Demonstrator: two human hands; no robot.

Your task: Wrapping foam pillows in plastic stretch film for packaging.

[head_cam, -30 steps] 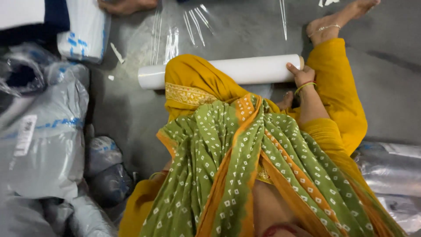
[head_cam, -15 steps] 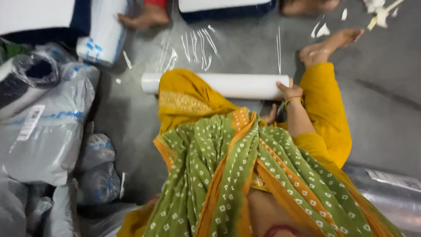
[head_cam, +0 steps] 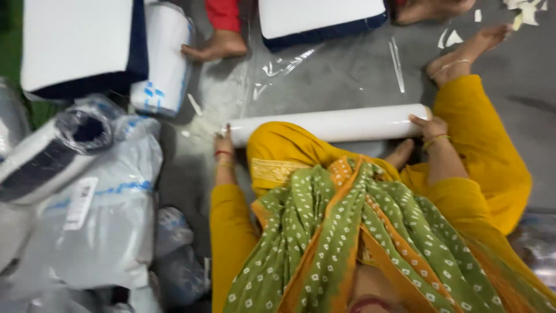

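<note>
A long white roll [head_cam: 341, 123] lies crosswise on the grey floor [head_cam: 336, 75] in front of my folded knees. My left hand [head_cam: 223, 145] rests at the roll's left end, fingers against it. At the right end my right hand [head_cam: 430, 126] lies on top of the roll with its fingers curled over it. I sit cross-legged in yellow clothes with a green dotted scarf [head_cam: 353, 232] hanging over my lap.
Plastic-wrapped bundles [head_cam: 98, 220] and a rolled dark item in film [head_cam: 52, 150] pile up at the left. White pads with dark blue edges [head_cam: 75, 46] [head_cam: 321, 17] lie beyond. Another person's bare foot [head_cam: 214, 46] is near them. Strips of clear tape [head_cam: 396, 64] litter the floor.
My left hand has come into view at the roll's left end. The view has shifted so the pads and the other person's foot show more fully.
</note>
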